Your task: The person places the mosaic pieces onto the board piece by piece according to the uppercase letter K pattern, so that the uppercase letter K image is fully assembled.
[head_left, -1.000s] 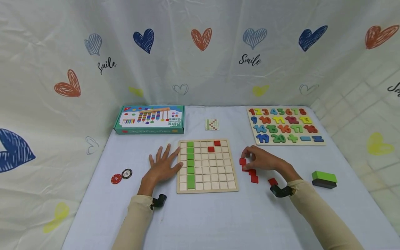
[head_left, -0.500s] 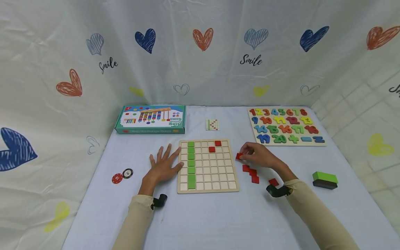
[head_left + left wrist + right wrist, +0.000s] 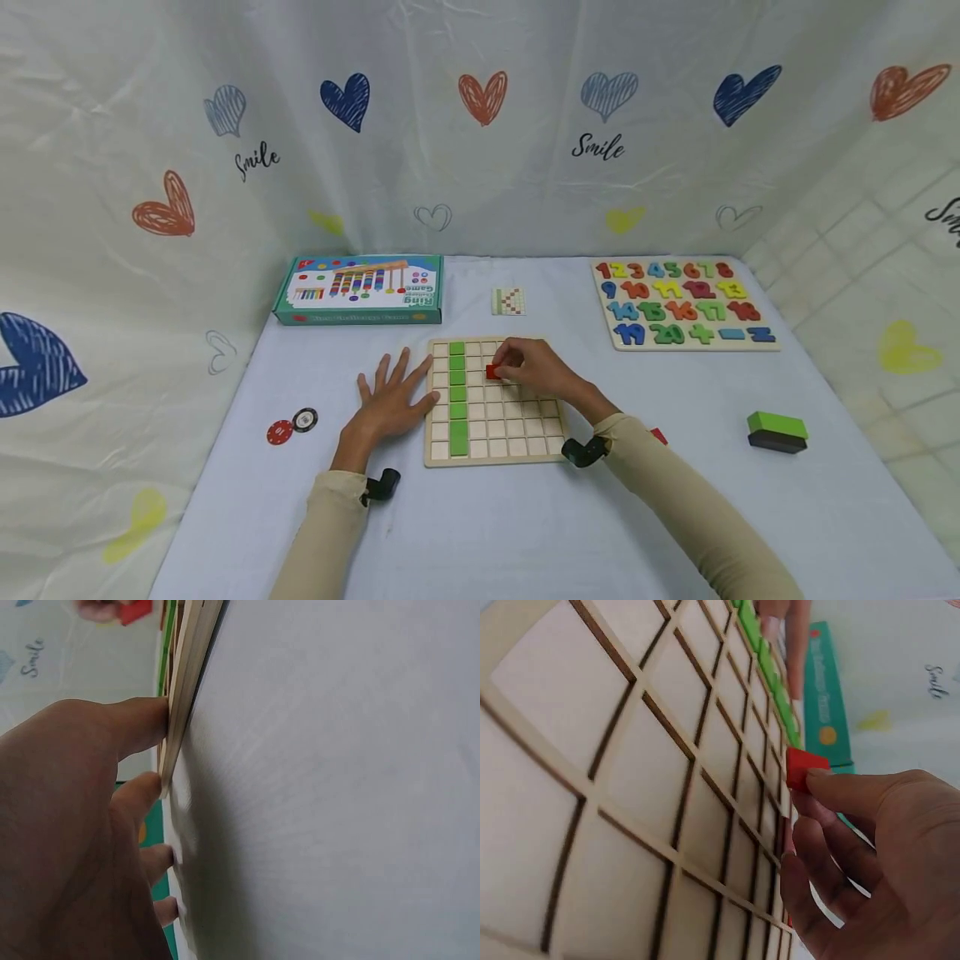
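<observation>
A wooden grid board (image 3: 498,429) lies mid-table, with green tiles (image 3: 458,437) down its second column from the left. Over the board's upper middle, my right hand (image 3: 536,367) pinches a red square tile (image 3: 804,769) between thumb and fingertips. The red tiles placed near the board's top right are hidden behind that hand in the head view, though a sliver of red shows under the fingers in the right wrist view. My left hand (image 3: 386,408) lies with fingers spread at the board's left side, thumb and index finger touching its edge (image 3: 184,697).
A small pattern card (image 3: 508,302) lies behind the board, between a Ring Game box (image 3: 358,290) and a number puzzle (image 3: 686,302). Two round chips (image 3: 292,425) are at left; a green-and-black block (image 3: 777,432) is at right. One loose red tile (image 3: 658,436) peeks out past the right sleeve.
My right hand has picked up a red tile from the loose group right of the board and carried it left over the grid. The left hand stays at the board's edge.
</observation>
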`<state>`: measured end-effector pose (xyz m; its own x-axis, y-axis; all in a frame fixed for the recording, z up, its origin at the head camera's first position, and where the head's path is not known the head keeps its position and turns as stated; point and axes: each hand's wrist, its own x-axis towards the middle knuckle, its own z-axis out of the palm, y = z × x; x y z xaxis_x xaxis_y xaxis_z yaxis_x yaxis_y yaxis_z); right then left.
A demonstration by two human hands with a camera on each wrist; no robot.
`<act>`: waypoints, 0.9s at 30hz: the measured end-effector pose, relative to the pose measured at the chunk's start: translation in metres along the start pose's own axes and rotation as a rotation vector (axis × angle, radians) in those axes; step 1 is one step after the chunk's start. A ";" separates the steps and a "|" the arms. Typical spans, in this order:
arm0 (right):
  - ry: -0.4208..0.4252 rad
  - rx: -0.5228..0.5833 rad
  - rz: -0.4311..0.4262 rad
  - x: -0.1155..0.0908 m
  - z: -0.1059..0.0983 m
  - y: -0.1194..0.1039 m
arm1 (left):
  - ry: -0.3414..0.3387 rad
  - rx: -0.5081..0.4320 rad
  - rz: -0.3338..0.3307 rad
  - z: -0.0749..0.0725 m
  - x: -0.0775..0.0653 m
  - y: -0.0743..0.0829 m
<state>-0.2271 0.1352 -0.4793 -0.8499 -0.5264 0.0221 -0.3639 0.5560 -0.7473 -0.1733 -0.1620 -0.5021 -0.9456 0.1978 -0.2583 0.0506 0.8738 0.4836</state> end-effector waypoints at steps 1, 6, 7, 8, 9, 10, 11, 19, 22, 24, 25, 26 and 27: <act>-0.002 -0.016 0.006 0.002 0.004 0.001 | -0.002 0.001 0.000 0.000 0.000 0.000; 0.017 -0.065 0.016 0.005 0.015 0.004 | -0.001 0.005 0.003 0.000 0.000 0.000; 0.021 -0.069 0.011 0.005 0.016 0.004 | -0.002 0.007 0.002 0.000 0.000 0.000; 0.024 -0.074 0.004 0.004 0.016 0.004 | -0.003 0.006 0.001 -0.001 0.000 0.000; 0.023 -0.079 -0.003 0.004 0.016 0.003 | -0.003 0.002 0.000 -0.001 0.000 0.001; 0.020 -0.086 -0.005 0.003 0.016 0.003 | -0.002 0.000 0.000 -0.001 0.000 0.001; 0.017 -0.090 -0.003 0.002 0.016 0.002 | -0.004 0.001 -0.001 -0.001 -0.001 0.001; 0.061 -0.090 0.038 0.002 0.018 0.001 | -0.009 0.016 -0.001 -0.001 0.002 0.000; 0.086 -0.091 0.046 0.003 0.019 0.001 | -0.008 0.011 0.002 -0.001 0.002 0.000; 0.094 -0.090 0.040 0.002 0.020 0.002 | -0.003 0.014 0.002 -0.001 0.001 0.000; 0.096 -0.086 0.035 0.001 0.020 0.002 | -0.001 0.017 0.004 0.000 0.001 -0.001; 0.100 -0.084 0.028 -0.001 0.020 0.003 | -0.001 0.017 0.007 0.001 0.000 -0.001; 0.104 -0.083 0.023 -0.004 0.020 0.004 | -0.002 0.017 0.010 0.002 0.000 -0.002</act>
<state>-0.2179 0.1267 -0.4954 -0.8920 -0.4454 0.0775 -0.3700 0.6208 -0.6912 -0.1730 -0.1626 -0.5042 -0.9443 0.2076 -0.2554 0.0655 0.8791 0.4721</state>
